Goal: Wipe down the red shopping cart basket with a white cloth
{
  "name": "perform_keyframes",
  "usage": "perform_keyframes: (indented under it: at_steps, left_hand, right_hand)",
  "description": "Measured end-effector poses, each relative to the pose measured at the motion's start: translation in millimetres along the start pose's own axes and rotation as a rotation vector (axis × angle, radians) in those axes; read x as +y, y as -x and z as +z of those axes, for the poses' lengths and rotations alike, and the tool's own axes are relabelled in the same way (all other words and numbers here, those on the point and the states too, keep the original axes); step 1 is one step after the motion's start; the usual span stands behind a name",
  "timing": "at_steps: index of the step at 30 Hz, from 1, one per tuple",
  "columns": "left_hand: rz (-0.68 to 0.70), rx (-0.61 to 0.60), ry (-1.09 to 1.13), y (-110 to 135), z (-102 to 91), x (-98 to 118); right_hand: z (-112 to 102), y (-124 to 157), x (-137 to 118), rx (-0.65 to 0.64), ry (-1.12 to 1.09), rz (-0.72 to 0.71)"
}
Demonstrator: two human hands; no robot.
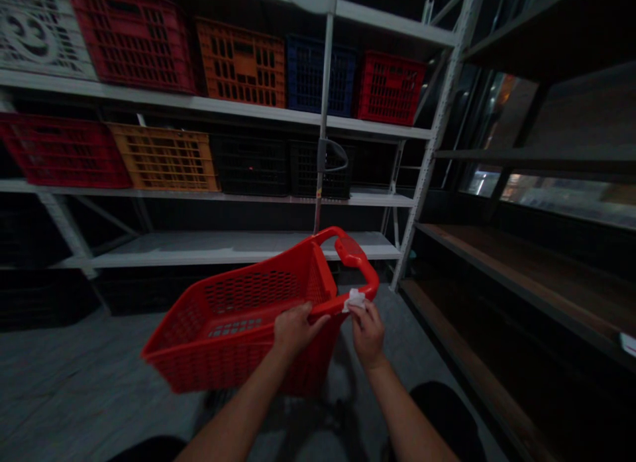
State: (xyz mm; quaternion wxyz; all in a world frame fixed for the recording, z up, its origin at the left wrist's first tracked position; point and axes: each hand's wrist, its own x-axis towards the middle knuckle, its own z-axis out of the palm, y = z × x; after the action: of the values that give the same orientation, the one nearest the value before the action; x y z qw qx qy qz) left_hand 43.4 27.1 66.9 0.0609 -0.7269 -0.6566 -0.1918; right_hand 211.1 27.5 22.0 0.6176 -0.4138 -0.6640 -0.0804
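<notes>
A red plastic shopping cart (233, 359) stands in front of me, its basket pointing left and its handle (370, 276) at the right end. My left hand (294, 329) grips the near top rim, fingers over the edge and thumb stretched along it toward the handle. Pinched in my right hand (368, 333) is a crumpled white tissue (354, 299), pressed against the near side arm of the handle. No goods show in the basket, though its near wall hides part of the bottom.
Behind the cart runs a white metal rack (238, 250) with plastic crates, among them an orange crate (243, 61) and a blue crate (318, 77). A grey pole (325, 104) rises behind the handle. Dark wooden shelving (497, 270) lines the right side.
</notes>
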Motion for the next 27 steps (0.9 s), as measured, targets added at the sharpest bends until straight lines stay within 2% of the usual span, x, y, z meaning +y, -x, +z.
perform_keyframes:
  at_steps: [3, 8, 10, 12, 14, 16, 18, 20, 25, 27]
  left_hand:
    - [0.017, 0.006, -0.004, 1.2, -1.4, -1.7]
    - [0.038, 0.025, 0.01, 2.3, 2.4, -8.4]
    - [0.052, 0.04, 0.027, 3.6, 4.5, -13.6]
    - [0.079, 0.047, 0.042, 5.3, 6.1, -20.1]
    - [0.108, 0.051, 0.054, 6.8, 7.5, -27.5]
    - [0.14, 0.053, 0.069, 7.8, 8.7, -35.3]
    - [0.166, 0.049, 0.083, 7.9, 9.8, -42.8]
    - [0.185, 0.043, 0.084, 6.9, 10.3, -49.8]
    - [0.26, 0.067, 0.061, 3.0, 8.4, -68.2]
    - [0.296, 0.079, 0.087, 3.2, 5.9, -76.0]
  right_hand:
    - [-17.9, -14.7, 2.4, 0.031, 0.005, 0.022]
    - [-40.9, -47.9, -7.1, 0.021, -0.056, 0.064]
    - [-48.3, -67.6, -5.1, -0.076, -0.082, 0.068]
    - [-52.3, -90.0, 4.3, -0.252, -0.094, 0.054]
    - [-50.6, -112.0, 19.9, -0.395, -0.078, 0.039]
    - [-43.0, -130.4, 37.4, -0.463, -0.048, 0.029]
    - [-32.4, -142.5, 51.0, -0.458, -0.003, 0.019]
    - [-23.2, -146.6, 57.0, -0.4, 0.066, 0.007]
    - [-20.9, -129.5, 47.4, -0.187, 0.245, -0.098]
    - [-24.4, -120.5, 43.3, -0.178, 0.32, -0.136]
